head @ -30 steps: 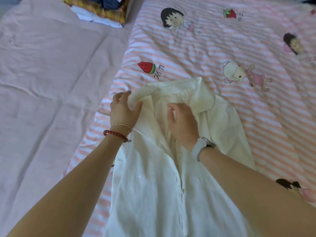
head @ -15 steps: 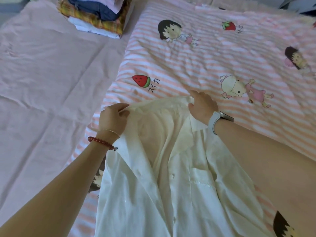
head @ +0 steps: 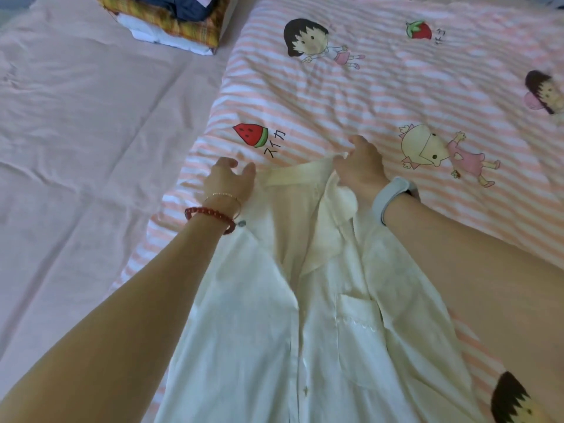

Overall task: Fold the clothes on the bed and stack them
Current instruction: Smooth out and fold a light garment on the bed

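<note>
White shirt (head: 274,331) is lying front-up and unfolded on the striped quilt (head: 381,96), its collar just below the watermelon print (head: 251,134). Right hand (head: 361,167) is pinching the collar edge; left hand (head: 229,181) is hovering beside it, fingers loosely spread, gripping nothing. Folded stack (head: 177,24) is sitting well above the print, on the pink sheet (head: 91,132).

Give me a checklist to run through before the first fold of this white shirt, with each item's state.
1. White shirt lies front up on the striped quilt: ok.
2. Collar spread flat: not ok, one side is bunched.
3. Right hand holds the collar: ok, fingers pinch its edge.
4. Left hand holds the shirt: not ok, fingers are spread and grip nothing.
5. Front buttoned: cannot tell.
6. Folded stack ready on the pink sheet: ok.
</note>
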The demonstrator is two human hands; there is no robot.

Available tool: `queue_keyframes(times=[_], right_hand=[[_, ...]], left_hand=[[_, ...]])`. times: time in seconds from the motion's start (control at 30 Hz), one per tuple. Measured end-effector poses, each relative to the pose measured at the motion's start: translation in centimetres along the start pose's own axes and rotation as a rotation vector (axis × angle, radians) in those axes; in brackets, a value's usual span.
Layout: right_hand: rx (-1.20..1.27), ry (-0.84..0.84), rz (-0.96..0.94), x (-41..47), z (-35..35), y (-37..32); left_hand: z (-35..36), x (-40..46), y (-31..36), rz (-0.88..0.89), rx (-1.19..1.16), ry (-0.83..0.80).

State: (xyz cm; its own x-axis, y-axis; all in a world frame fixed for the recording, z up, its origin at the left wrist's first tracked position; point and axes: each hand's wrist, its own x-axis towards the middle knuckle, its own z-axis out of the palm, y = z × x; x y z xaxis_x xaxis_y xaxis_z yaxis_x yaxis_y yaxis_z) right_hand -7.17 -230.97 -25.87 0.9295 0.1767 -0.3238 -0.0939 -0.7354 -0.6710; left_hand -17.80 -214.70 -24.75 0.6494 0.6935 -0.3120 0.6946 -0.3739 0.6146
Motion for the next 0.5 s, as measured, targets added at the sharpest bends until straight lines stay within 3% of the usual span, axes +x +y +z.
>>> queue_keyframes(times=[0.07, 0.2, 0.27, 0.37, 0.5], right_hand=[[-0.129, 0.049, -0.105, -2.0, 0.6, 0.2], [-0.17, 0.266, -0.382, -9.8, 2.6, 1.5], [-0.182, 0.279, -0.448, -13.0, 3.6, 2.8], [-0.004, 0.227, -0.428, -15.0, 4.1, 4.2], [0.152, 0.283, -0.319, -14.2, 3.3, 5.0]], left_hand=[[0.2, -0.1, 0.3, 0.096, 0.127, -0.046], [-0.2, -1.1, -1.5, 0.698, 0.481, -0.046], [0.2, -1.2, -2.2, 0.853, 0.577, -0.16], [1.2, -0.5, -2.2, 0.78, 0.625, -0.325], [1.5, 0.5, -0.8, 0.597, 0.55, -0.343]])
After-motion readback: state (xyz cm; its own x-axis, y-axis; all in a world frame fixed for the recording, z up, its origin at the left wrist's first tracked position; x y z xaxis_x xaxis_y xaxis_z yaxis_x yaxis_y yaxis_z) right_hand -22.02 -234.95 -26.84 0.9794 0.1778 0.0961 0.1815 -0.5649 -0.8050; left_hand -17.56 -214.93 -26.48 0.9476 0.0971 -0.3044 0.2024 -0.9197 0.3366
